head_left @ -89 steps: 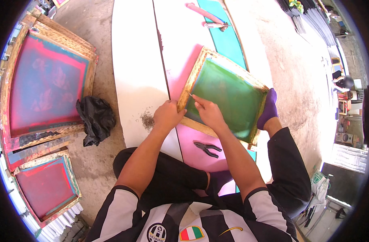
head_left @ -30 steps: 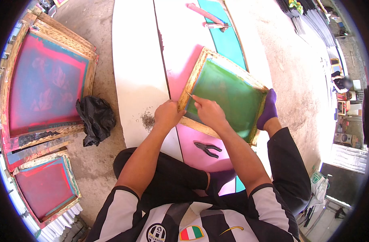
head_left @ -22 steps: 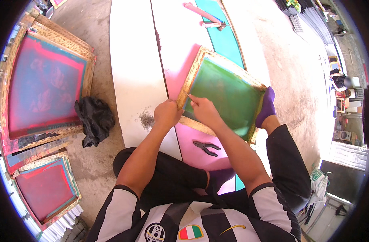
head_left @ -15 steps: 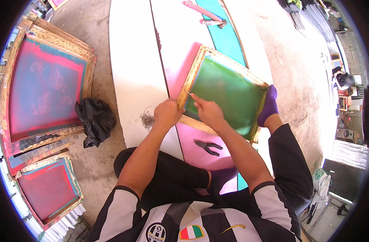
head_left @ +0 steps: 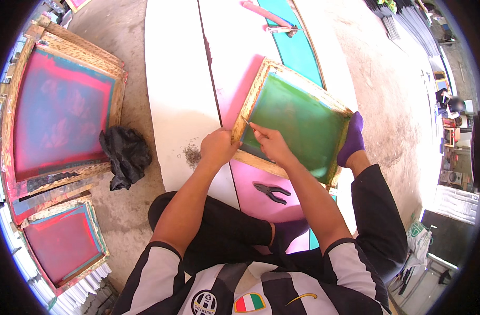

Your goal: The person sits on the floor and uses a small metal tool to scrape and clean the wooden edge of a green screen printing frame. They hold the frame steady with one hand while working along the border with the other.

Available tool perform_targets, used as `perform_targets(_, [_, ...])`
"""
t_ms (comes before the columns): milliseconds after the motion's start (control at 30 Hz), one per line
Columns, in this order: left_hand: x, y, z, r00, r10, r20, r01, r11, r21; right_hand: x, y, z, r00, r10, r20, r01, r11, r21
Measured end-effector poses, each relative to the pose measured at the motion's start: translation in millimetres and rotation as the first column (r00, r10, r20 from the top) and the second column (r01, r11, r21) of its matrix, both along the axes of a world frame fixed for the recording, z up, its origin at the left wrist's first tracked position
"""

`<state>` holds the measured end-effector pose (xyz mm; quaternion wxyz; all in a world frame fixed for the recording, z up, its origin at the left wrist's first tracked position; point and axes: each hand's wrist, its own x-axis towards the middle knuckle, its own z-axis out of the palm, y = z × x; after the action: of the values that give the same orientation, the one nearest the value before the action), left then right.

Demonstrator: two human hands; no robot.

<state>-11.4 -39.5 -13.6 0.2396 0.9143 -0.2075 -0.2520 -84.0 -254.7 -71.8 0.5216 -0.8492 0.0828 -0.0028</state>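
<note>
A wooden screen-printing frame [head_left: 252, 94] with green mesh lies tilted on the white and pink surface before me. My left hand [head_left: 217, 147] is closed round its near left corner. In my right hand [head_left: 274, 146] is a thin pointed metal tool [head_left: 245, 121], its tip against the left wooden rail; the fist hides its handle. My purple-socked foot [head_left: 354, 140] presses on the frame's right corner. Black-handled pliers [head_left: 272, 193] lie with handles spread, just below the frame. Dark small scraps [head_left: 192, 153] are scattered left of my left hand.
More screen frames, a large one [head_left: 116, 105] and a small one [head_left: 95, 231], lean at the left. A crumpled black plastic bag [head_left: 125, 157] sits beside them. A hammer [head_left: 268, 13] and a utility knife [head_left: 278, 30] lie at the far end. Another person [head_left: 450, 106] is at far right.
The tool's tip stays at the left rail while my right hand shifts slightly. My left hand keeps its hold on the corner. The whole view has moved a little.
</note>
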Motion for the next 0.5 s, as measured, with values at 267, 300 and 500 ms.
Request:
perform_targets(267, [1.9, 4.5, 3.2, 0.999, 0.007, -0.047, -0.006, 1.000, 0.031, 14.2, 11.1, 85.8, 0.711, 0.074, -0.700, 0.285, 0.879, 0.382])
perform_targets(300, [1.5, 5.6, 2.4, 0.999, 0.003, -0.034, -0.002, 0.999, 0.034, 15.8, 10.2, 87.0, 0.678, 0.105, -0.728, 0.369, 0.807, 0.460])
perform_targets(500, [0.1, 5.3, 3.1, 1.000, 0.000, -0.018, 0.001, 0.998, 0.057, 12.8, 1.6, 70.6, 0.819, 0.024, -0.573, 0.180, 0.938, 0.296])
